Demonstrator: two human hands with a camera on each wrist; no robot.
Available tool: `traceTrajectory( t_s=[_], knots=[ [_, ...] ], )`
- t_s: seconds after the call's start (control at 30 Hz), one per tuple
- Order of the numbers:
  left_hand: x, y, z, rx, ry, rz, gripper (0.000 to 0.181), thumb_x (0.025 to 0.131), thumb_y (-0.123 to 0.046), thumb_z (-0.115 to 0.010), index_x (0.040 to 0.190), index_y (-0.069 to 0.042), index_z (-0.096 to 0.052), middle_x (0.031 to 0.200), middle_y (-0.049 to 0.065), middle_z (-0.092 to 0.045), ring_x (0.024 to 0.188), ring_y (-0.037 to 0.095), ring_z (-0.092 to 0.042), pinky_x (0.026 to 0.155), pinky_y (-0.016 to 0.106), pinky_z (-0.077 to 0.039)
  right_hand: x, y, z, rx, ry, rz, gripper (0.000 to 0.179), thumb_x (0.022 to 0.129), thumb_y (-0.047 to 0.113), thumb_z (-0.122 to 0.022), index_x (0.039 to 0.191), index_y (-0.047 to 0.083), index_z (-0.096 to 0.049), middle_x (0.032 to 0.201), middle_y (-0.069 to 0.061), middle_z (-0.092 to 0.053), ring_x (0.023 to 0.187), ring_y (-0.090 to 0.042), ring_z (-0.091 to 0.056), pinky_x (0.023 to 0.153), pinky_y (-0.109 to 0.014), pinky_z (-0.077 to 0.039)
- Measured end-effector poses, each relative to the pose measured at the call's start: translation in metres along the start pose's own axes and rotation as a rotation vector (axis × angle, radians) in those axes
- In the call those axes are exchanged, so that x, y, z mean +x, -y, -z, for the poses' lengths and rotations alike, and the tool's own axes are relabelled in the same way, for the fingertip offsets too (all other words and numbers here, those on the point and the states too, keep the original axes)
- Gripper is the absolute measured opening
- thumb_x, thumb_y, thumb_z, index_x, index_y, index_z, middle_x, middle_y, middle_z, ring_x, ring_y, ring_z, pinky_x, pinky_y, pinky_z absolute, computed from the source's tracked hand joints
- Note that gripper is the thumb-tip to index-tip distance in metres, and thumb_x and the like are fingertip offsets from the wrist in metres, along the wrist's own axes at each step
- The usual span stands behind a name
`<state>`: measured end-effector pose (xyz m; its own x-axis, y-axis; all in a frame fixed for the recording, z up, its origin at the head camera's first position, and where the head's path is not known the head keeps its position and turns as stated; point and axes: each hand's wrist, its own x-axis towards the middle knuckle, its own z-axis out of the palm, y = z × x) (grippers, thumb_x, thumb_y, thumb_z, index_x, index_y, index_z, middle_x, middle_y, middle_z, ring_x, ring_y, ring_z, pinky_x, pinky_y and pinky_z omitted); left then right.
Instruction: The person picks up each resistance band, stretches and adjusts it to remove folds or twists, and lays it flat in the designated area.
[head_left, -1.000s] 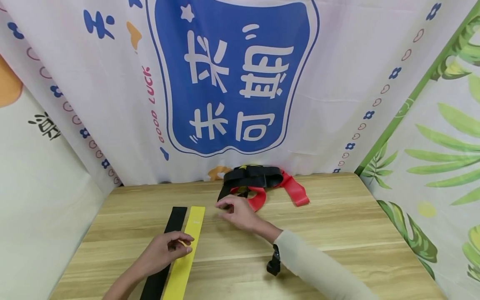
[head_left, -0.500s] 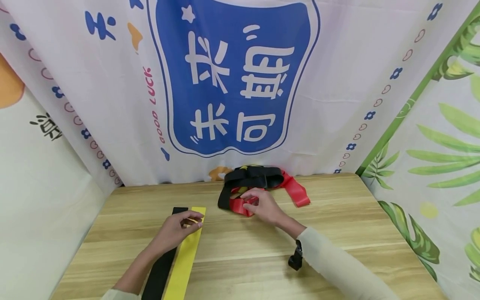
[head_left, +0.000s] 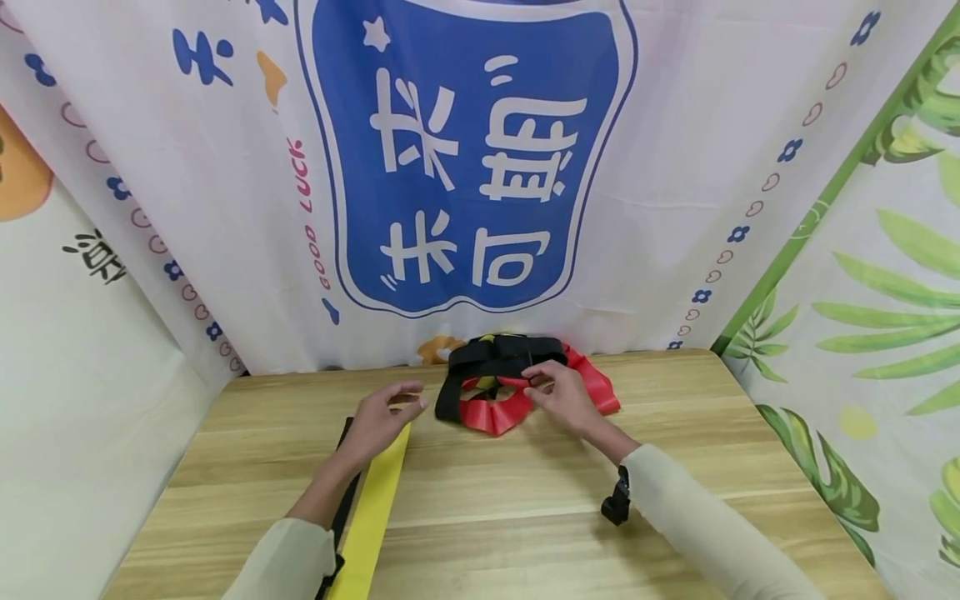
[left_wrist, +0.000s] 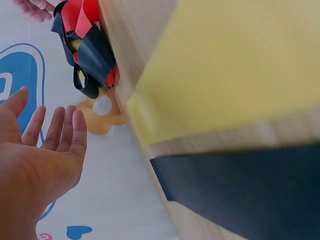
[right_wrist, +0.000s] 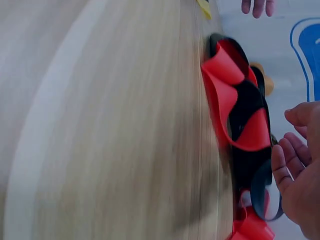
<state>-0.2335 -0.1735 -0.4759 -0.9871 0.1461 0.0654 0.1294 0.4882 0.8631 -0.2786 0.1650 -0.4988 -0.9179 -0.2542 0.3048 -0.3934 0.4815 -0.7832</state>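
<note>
My left hand (head_left: 382, 421) hovers with loosely bent fingers over the far end of a flat yellow elastic band (head_left: 369, 525). In the left wrist view nothing lies in that hand. Alongside the yellow band runs a flat black elastic band (left_wrist: 240, 185), partly hidden by my left arm in the head view. At the back of the table is a tangled heap of looped bands, with a red band (head_left: 495, 414) in front and a black band (head_left: 480, 358) on top. My right hand (head_left: 566, 400) overlaps the heap's right part, fingers relaxed and holding nothing in the right wrist view.
The wooden table (head_left: 540, 517) ends at a printed white curtain (head_left: 675, 208) right behind the heap. A leaf-patterned cloth (head_left: 885, 333) hangs on the right. Small black devices, one of them a wrist camera (head_left: 617, 500), are strapped at both cuffs.
My left hand has moved forward along the yellow band to its far end. My right hand has swept rightward across the front of the heap. The bands lie much as before.
</note>
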Motion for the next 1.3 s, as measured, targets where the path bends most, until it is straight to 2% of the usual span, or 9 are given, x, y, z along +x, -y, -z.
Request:
traceTrajectory(
  t_s=[0.27,0.7,0.87,1.03,1.17,1.3],
  knots=[
    [0.032,0.002,-0.014,-0.034,-0.012,-0.004,0.053,0.103,-0.02,-0.071,0.15,0.0,-0.055,0.154,0.017,-0.056,0.141,0.037,-0.054,0.111,0.05,-0.051,0.007,-0.015,0.009,-0.017,-0.07,-0.031,0.037,0.091,0.001,-0.081,0.126,-0.002,-0.071,0.119,-0.017,-0.072,0.103,-0.031,-0.07,0.088,-0.043,-0.063],
    [0.068,0.01,-0.033,-0.037,0.013,0.027,0.061,0.104,-0.026,-0.07,0.156,-0.002,-0.048,0.159,0.02,-0.049,0.145,0.039,-0.048,0.115,0.052,-0.046,0.015,-0.026,0.009,0.001,-0.093,-0.134,0.041,0.093,0.007,-0.082,0.131,-0.001,-0.068,0.122,-0.018,-0.072,0.108,-0.031,-0.069,0.096,-0.045,-0.059],
    [0.08,0.004,-0.041,-0.077,0.026,0.041,0.062,0.105,-0.026,-0.07,0.157,-0.004,-0.047,0.157,0.022,-0.049,0.144,0.04,-0.049,0.115,0.053,-0.047,0.019,-0.028,0.003,0.01,-0.106,-0.152,0.041,0.093,0.009,-0.083,0.129,-0.001,-0.069,0.121,-0.018,-0.073,0.108,-0.031,-0.07,0.096,-0.045,-0.059],
    [0.09,0.003,-0.05,-0.055,0.007,0.051,0.061,0.104,-0.026,-0.071,0.157,-0.005,-0.048,0.156,0.024,-0.049,0.142,0.042,-0.05,0.111,0.056,-0.049,0.022,-0.028,-0.003,0.03,-0.128,-0.155,0.039,0.093,0.011,-0.083,0.128,0.0,-0.071,0.117,-0.016,-0.074,0.106,-0.03,-0.07,0.095,-0.044,-0.06],
    [0.097,0.007,-0.056,-0.025,-0.01,0.038,0.059,0.103,-0.024,-0.071,0.156,-0.005,-0.05,0.156,0.024,-0.05,0.142,0.043,-0.05,0.113,0.056,-0.047,0.025,-0.028,-0.007,0.034,-0.136,-0.154,0.038,0.093,0.01,-0.083,0.127,-0.001,-0.071,0.115,-0.017,-0.074,0.104,-0.031,-0.071,0.095,-0.046,-0.06],
    [0.1,0.013,-0.064,-0.068,-0.007,0.02,0.054,0.104,-0.016,-0.07,0.152,0.001,-0.053,0.155,0.024,-0.052,0.14,0.043,-0.053,0.117,0.054,-0.044,0.026,-0.03,-0.009,0.025,-0.139,-0.158,0.036,0.094,0.008,-0.081,0.127,-0.001,-0.071,0.113,-0.017,-0.075,0.102,-0.03,-0.071,0.093,-0.045,-0.06]
  ],
)
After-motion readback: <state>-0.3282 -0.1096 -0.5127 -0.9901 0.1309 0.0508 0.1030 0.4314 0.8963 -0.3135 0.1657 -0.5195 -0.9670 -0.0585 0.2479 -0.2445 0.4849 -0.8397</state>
